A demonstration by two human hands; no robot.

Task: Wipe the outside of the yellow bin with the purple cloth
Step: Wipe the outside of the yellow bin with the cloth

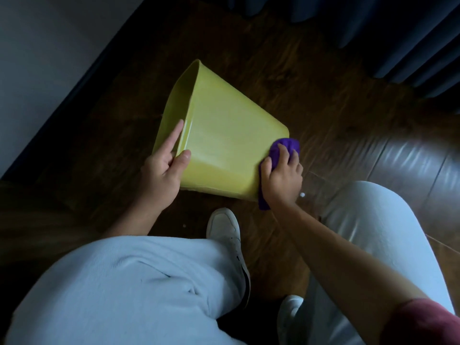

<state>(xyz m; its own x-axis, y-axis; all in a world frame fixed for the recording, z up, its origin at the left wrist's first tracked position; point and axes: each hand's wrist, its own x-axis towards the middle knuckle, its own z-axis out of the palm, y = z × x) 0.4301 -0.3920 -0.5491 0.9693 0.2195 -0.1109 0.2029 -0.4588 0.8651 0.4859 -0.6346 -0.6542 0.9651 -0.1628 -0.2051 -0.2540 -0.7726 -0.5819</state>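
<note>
The yellow bin (224,138) lies tipped on its side on the wooden floor (311,78), its open mouth turned away to the person's left and its narrower base end toward the right. Laid over like this, one broad outer wall faces up, which puts it within easy reach of a seated or crouching person.

The left hand (161,170) steadies the bin at the rim: its grip is closed on the edge, thumb pressed on the outer wall and fingers reaching along and over the lip into the mouth. That pinch likely keeps the light plastic from sliding or rolling under the wiping pressure.

The right hand (282,175) holds the purple cloth (278,155) bunched in a closed grip, fingers curled over it, pressing it against the bin's base edge and corner. Part of the cloth hangs below the hand, just beside the bin's near corner.

Between the two grips the upper wall lies bare and faintly streaked. Judging by position, the wiping is mid-course; the sides against the floor would need the bin turned.
</note>
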